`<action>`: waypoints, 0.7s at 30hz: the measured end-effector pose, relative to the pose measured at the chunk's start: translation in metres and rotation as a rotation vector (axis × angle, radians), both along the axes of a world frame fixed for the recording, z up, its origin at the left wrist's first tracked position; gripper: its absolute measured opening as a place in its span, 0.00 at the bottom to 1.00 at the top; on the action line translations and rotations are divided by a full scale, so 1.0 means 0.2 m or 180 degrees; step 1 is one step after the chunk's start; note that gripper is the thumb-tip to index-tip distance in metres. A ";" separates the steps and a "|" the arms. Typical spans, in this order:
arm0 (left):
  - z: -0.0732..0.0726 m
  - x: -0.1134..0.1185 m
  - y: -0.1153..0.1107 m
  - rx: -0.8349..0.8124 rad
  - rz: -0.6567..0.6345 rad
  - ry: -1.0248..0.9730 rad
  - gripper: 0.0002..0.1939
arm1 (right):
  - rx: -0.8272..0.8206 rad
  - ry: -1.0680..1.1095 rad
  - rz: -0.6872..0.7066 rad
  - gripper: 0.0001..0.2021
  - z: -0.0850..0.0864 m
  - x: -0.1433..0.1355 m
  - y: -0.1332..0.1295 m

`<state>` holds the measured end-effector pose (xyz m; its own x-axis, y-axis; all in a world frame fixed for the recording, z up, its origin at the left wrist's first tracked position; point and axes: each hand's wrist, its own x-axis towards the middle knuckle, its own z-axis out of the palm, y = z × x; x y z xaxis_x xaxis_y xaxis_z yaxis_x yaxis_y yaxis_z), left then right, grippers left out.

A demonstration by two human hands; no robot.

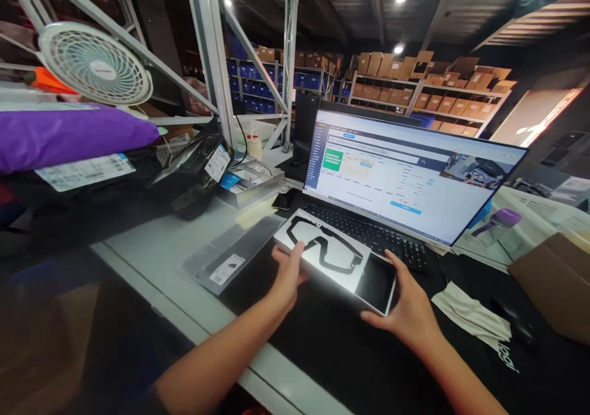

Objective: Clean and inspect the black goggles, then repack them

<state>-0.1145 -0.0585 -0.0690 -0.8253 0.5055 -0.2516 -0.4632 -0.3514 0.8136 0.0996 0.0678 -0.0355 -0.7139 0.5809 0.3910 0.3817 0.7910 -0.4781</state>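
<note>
A flat, oblong white box [336, 252] with a black outline of goggles on its top and a black end panel is held between both hands, slightly tilted over the dark desk mat. My left hand [288, 273] grips its left part, thumb on the near upper edge. Around the black right end, my right hand [405, 301] has its fingers on the far corner and its thumb at the near corner. Left of the box lies a clear plastic bag [239, 252] with a white label on it. Behind the box is a black keyboard [369, 227].
A monitor [405, 175] stands behind the keyboard. To the right are a cloth [470, 310], a black mouse [511, 320], a cardboard box [553, 286] and a purple-topped scanner [500, 221]. At left are a phone [284, 198], a grey box [251, 181], purple packages [69, 135] and a fan [96, 64].
</note>
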 end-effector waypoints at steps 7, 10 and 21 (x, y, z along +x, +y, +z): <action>-0.04 0.17 -0.02 0.0060 -0.0707 0.0202 0.24 | -0.0783 0.0474 -0.0125 0.75 -0.11 -0.09 -0.14; -0.02 0.14 -0.03 0.0147 -0.0614 0.0557 0.28 | -0.0983 0.0692 -0.0052 0.71 -0.12 -0.09 -0.12; -0.09 0.18 -0.12 0.0411 -0.1779 0.1315 0.69 | -0.2771 0.1559 0.1486 0.59 -0.06 -0.01 -0.02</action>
